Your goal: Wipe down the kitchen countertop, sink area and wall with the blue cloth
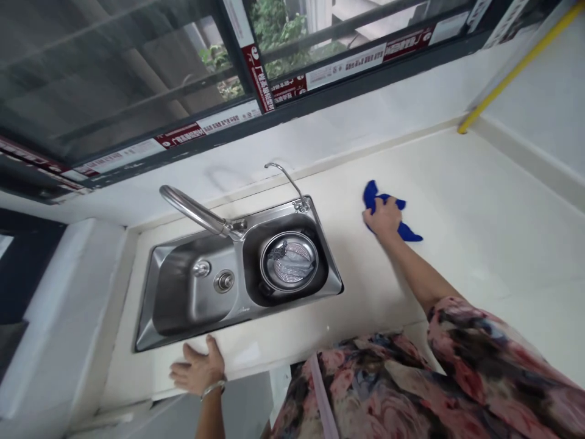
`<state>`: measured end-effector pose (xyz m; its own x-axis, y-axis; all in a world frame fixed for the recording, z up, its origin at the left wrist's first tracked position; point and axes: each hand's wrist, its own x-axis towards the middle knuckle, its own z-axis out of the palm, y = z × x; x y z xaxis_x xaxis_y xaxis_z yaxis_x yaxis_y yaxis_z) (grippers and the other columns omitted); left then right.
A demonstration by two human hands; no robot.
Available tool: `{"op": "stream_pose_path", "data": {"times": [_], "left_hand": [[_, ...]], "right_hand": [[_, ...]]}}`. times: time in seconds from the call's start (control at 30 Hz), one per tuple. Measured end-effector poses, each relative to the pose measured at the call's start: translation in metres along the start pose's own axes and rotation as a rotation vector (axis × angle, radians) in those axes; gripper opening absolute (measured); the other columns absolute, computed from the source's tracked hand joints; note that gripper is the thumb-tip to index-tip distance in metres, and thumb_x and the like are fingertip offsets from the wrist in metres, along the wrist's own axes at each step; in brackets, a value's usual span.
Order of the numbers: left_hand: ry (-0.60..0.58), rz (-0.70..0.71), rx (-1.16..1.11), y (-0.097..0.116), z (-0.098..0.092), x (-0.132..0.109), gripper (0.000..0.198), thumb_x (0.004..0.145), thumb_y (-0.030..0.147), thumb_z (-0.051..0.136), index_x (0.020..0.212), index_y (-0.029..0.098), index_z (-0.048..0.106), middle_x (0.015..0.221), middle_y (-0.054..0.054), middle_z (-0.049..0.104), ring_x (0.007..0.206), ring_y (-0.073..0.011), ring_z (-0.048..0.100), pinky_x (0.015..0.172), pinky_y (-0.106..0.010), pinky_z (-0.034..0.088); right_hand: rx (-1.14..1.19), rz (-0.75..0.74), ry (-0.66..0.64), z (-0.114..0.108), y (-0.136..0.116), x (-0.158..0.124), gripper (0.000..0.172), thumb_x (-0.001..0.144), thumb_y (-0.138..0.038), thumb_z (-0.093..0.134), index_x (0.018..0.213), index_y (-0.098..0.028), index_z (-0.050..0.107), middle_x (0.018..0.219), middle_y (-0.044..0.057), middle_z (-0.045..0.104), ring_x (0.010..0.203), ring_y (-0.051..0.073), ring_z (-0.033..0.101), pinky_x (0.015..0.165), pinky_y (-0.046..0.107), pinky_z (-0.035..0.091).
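On the pale countertop point(361, 268), right of the sink, my right hand point(385, 218) presses down on a blue cloth point(410, 233), whose corners stick out around my fingers. My left hand point(200, 367) lies on the counter's front edge, just below the left basin, with its fingers spread and nothing in it. A bracelet circles that wrist. The double-bowl steel sink point(244, 310) sits between my two hands. In its right basin is a round metal strainer pot point(289, 261) with a crumpled grey cloth point(295, 265) inside.
A curved main faucet point(194, 208) and a thin gooseneck tap point(287, 177) rise behind the sink. A dark window frame point(311, 100) with taped labels runs along the back wall. A yellow pipe point(516, 70) meets the counter at the far right corner.
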<state>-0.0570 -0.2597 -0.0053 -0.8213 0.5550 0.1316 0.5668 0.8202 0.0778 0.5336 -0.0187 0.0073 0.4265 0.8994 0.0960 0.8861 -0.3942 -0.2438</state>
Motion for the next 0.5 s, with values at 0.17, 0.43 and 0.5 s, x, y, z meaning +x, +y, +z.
{"op": "stream_pose_path", "data": {"times": [0.17,0.43,0.5], "left_hand": [[0.031,0.011,-0.008,0.0,0.0,-0.002,0.084,0.091,0.068,0.042,0.153,0.012,0.047,0.158,-0.032,0.039,0.148,-0.05,0.038,0.113,-0.069,0.037],[0.005,-0.017,-0.123,0.002,-0.005,-0.013,0.083,0.093,0.064,0.047,0.157,0.01,0.044,0.165,-0.035,0.027,0.155,-0.051,0.025,0.121,-0.069,0.027],[0.018,-0.012,-0.155,0.003,-0.008,-0.017,0.082,0.093,0.061,0.05,0.157,0.01,0.044,0.166,-0.034,0.026,0.156,-0.0506,0.023,0.121,-0.07,0.026]], "right_hand": [[0.042,-0.262,-0.04,0.021,-0.09,-0.03,0.05,0.101,-0.039,0.048,0.137,-0.007,0.061,0.125,0.017,0.052,0.092,0.019,0.041,0.08,0.034,0.031],[0.093,-0.737,-0.055,0.02,-0.069,-0.128,0.036,0.092,-0.037,0.058,0.121,-0.02,0.073,0.117,0.014,0.057,0.091,0.025,0.055,0.075,0.033,0.04],[0.112,-0.834,-0.041,0.016,-0.042,-0.154,0.035,0.093,-0.037,0.057,0.12,-0.021,0.074,0.118,0.014,0.059,0.091,0.025,0.058,0.076,0.034,0.044]]}}
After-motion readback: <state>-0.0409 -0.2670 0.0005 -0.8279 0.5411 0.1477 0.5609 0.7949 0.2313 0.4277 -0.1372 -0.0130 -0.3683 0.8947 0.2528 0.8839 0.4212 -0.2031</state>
